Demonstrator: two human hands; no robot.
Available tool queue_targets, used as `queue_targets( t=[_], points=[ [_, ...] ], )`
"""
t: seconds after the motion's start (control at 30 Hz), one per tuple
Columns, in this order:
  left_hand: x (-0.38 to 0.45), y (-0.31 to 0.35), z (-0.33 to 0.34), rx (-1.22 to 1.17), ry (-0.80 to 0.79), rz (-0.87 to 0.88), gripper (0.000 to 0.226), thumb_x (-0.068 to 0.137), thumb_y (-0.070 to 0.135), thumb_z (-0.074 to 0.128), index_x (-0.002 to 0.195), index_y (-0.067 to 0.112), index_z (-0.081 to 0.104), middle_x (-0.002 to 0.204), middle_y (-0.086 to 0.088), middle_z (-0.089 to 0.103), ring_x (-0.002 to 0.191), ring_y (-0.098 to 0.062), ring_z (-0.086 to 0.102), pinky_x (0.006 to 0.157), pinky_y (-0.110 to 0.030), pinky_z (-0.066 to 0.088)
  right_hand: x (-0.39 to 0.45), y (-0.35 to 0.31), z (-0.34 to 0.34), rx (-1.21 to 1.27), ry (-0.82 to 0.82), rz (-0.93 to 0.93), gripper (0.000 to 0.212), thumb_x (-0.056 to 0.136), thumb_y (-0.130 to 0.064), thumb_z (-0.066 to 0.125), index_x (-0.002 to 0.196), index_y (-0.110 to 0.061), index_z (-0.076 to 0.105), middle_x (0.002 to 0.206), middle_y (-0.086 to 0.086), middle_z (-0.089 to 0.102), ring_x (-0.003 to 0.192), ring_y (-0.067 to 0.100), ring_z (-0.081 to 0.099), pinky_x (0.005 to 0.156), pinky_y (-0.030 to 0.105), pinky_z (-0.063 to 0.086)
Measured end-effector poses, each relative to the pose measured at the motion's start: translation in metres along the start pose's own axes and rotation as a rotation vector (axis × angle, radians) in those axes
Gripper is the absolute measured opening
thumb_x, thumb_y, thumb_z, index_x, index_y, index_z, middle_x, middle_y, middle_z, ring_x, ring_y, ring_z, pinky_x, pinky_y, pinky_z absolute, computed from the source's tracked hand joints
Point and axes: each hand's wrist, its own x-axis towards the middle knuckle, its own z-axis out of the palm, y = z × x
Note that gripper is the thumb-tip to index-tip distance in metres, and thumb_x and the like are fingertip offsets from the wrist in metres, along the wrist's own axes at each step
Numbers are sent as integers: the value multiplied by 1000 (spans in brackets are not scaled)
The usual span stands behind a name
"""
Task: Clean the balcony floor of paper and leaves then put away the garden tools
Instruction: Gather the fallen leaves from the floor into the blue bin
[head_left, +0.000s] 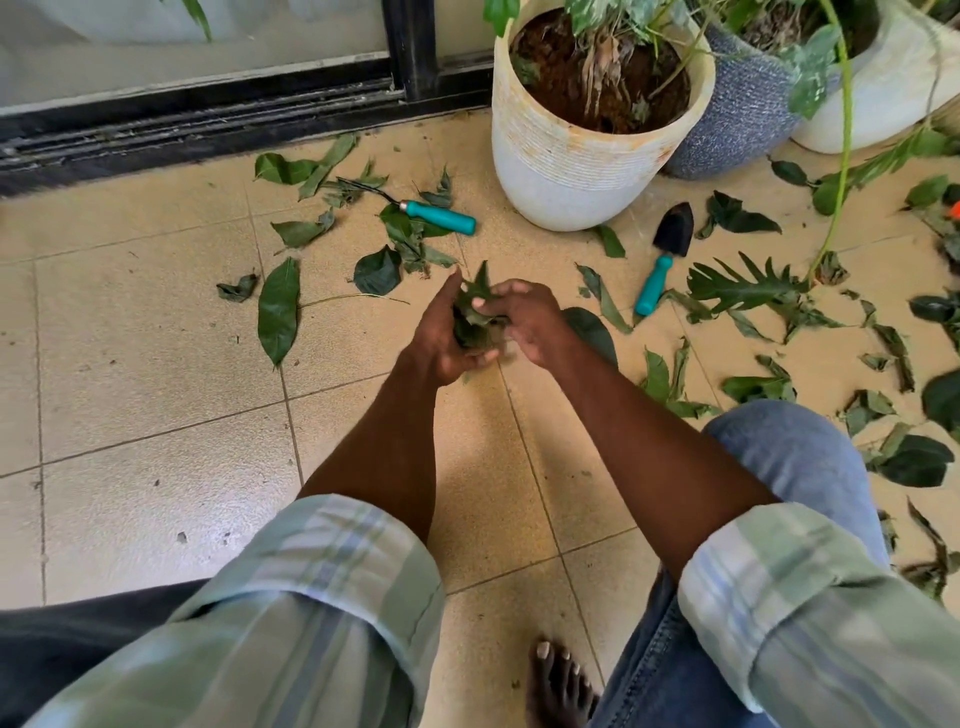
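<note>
My left hand (441, 338) holds a bunch of green leaves (475, 317) above the tan tiled floor (156, 415). My right hand (524, 322) pinches the same bunch from the right side. Loose leaves lie scattered on the tiles, among them a long leaf (279, 310) at the left and a dark round leaf (377, 271) beyond my hands. A small rake with a teal handle (440, 216) lies among leaves behind my hands. A black trowel with a teal handle (665, 260) lies to the right, near the pot.
A white ribbed plant pot (571, 171) stands at the back, with a grey woven pot (737, 119) and another white pot (883, 98) to its right. A sliding door track (182, 124) runs along the back left. My bare foot (558, 686) rests near the bottom edge.
</note>
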Motion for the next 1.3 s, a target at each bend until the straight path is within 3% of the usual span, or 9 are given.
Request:
queue_targets(
  t=[0.23,0.37,0.43,0.53,0.7,0.8,0.93,1.1,1.3],
  points=[
    [-7,11,-17,-170,193,110,32,102,19,40,116,1,63,105,-20,69,84,-29,69,62,-34,58,13,25,60,-566,202,-146,28,57,-22,74,85,-21,72,97,6,67,94,20,53,65,29,50],
    [-8,12,-58,-250,456,164,25,101,10,41,118,3,59,98,-6,64,81,-21,62,58,-23,53,-4,12,66,-337,-295,-75,39,73,7,72,106,-13,71,102,6,72,97,20,68,84,32,57],
    [-11,13,-78,-382,522,211,20,101,4,39,100,6,59,87,-9,57,67,-19,55,40,-18,46,0,3,59,-268,-272,-123,41,76,12,70,113,-5,68,106,9,70,98,18,66,84,26,55],
    [-10,10,-104,-413,688,196,25,100,1,34,81,7,49,78,-14,51,58,-21,46,35,-16,39,13,12,52,-653,-4,-348,29,75,5,74,103,-3,72,108,11,71,95,12,63,84,18,48],
    [-16,13,-102,-543,614,185,27,100,1,34,77,10,46,72,-9,45,56,-19,40,50,-17,49,1,87,65,-1360,-215,-599,51,89,-1,54,139,-10,49,148,18,35,137,32,32,109,32,32],
    [-16,17,-104,-534,588,206,28,100,2,37,74,10,47,70,-9,43,54,-19,37,36,-14,38,-13,113,59,-1642,-229,-822,46,91,3,41,137,-1,46,148,20,35,137,34,30,108,39,37],
    [-15,23,-115,-577,569,205,28,100,6,41,73,11,47,66,-7,40,52,-17,34,36,-14,35,-1,97,60,-1464,-135,-749,37,88,4,43,119,-4,62,120,15,57,115,29,50,91,37,47],
    [-17,34,-126,-618,565,222,28,101,8,42,74,12,48,69,-6,43,54,-18,38,35,-14,37,24,48,96,-1143,96,-573,43,90,-5,63,132,-3,52,131,17,47,111,29,56,94,31,44],
    [-24,41,-144,-653,565,272,26,102,9,39,78,11,50,72,-8,46,56,-17,40,40,-20,36,61,2,146,-1191,-37,-676,22,89,-3,55,110,0,62,122,21,55,111,33,55,86,29,43]
  ],
)
